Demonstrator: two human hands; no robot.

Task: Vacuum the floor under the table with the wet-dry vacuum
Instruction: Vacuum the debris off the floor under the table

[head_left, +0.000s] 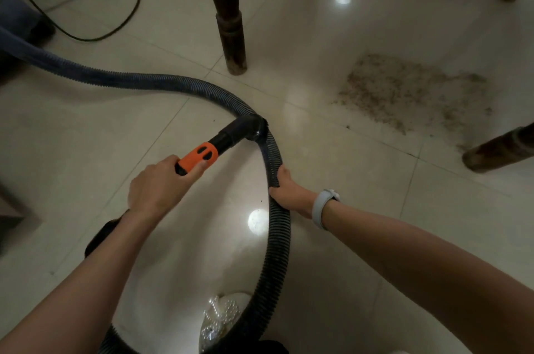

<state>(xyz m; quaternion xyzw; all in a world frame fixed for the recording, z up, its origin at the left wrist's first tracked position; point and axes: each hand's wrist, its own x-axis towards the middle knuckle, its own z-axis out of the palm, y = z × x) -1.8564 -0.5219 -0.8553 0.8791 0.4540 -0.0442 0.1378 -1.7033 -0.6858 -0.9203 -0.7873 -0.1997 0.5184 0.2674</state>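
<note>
Two bare hands are working a vacuum hose (161, 83) seen from above over a pale tiled floor (332, 238). On the left, the left hand (157, 184) is gripping the orange handle (199, 155), its fingers (199, 166) curling around it. On the right, the right hand (289, 190), wearing a grey wristband (323, 206), is clamping its fingers around the black ribbed hose where it is looping down toward the near edge. The hose is crossing over itself just beyond the handle and trailing off to the far left. To the far right, a patch of brown dirt (410, 90) is lying on the tiles between dark wooden desk legs (228, 12). A black cable (127, 15) is curling at the far left.
</note>
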